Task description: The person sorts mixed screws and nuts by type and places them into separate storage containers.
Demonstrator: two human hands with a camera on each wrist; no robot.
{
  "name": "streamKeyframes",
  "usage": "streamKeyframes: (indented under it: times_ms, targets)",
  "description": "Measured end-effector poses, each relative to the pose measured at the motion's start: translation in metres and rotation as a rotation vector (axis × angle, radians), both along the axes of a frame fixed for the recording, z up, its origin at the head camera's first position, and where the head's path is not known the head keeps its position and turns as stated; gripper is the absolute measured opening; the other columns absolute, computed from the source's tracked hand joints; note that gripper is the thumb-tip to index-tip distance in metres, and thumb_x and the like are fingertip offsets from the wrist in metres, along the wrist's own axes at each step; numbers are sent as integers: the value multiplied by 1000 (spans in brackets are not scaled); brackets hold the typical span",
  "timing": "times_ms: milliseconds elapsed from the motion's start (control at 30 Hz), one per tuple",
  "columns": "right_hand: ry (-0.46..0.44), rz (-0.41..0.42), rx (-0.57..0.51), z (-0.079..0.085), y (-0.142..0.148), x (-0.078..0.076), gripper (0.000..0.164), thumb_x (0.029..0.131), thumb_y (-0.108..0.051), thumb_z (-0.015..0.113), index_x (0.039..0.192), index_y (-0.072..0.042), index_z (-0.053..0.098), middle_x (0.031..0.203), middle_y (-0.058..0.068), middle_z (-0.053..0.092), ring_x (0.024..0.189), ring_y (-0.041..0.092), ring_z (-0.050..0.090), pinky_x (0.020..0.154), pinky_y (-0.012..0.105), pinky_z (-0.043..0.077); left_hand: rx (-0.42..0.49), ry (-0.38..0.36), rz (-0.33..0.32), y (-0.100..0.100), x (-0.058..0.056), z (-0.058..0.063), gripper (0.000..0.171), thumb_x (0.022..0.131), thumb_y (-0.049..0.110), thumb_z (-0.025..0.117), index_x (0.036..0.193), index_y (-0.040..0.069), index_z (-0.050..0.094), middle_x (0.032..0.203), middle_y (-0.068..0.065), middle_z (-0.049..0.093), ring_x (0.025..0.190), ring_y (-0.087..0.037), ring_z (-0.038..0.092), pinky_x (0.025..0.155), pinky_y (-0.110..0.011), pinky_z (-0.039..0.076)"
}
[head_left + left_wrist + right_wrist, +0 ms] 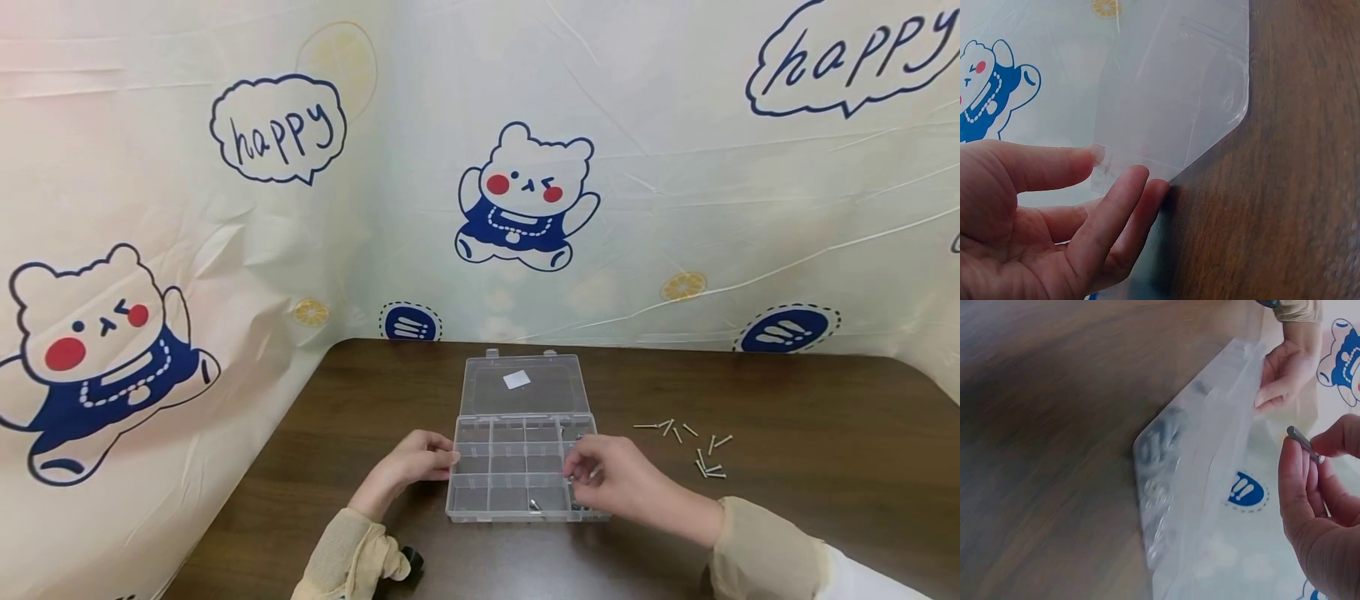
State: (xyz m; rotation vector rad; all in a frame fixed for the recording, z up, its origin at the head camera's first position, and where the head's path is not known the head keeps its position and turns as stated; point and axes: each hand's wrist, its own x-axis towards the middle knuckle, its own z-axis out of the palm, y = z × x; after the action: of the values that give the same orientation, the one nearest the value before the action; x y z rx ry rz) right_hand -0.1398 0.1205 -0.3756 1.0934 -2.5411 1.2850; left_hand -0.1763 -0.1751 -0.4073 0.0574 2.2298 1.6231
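A clear plastic compartment box lies on the table with its lid folded back. My left hand holds the box's left side, thumb at the wall and fingers bent against the edge, as the left wrist view also shows. Over the right-hand column, my right hand pinches a small metal screw between thumb and fingers. More metal pieces sit in the right column, partly hidden by that hand in the head view. One screw lies in a front compartment.
Several loose screws are scattered on the brown table to the right of the box. A white sticker is on the lid. Printed cloth hangs behind and at the left of the table.
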Motion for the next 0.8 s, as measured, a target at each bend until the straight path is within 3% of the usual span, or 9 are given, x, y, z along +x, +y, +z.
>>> streamKeyframes:
  times_ms: [100, 400, 800]
  targets:
    - [-73, -27, 7, 1, -9, -2, 17, 62, 6, 57, 74, -5, 62, 70, -5, 58, 63, 3, 53, 52, 18, 49, 5, 1, -4, 0, -1, -1, 30, 84, -2, 57, 104, -22, 49, 84, -10, 54, 72, -14, 56, 71, -30, 56]
    - [-152, -42, 50, -8, -21, -12, 16, 64, 5, 58, 76, -3, 64, 69, -5, 58, 61, 1, 51, 55, 17, 49, 12, 1, -8, 0, -1, 0, 29, 84, -1, 57, 103, -22, 50, 82, -8, 53, 72, -13, 56, 71, -29, 56]
    - [-75, -21, 153, -7, -7, -20, 15, 69, 5, 59, 79, -5, 66, 72, -5, 62, 66, 2, 55, 59, 18, 51, 5, -4, -3, 1, 0, 1, 30, 84, 0, 57, 104, -22, 49, 84, -10, 53, 73, -14, 57, 72, -31, 56]
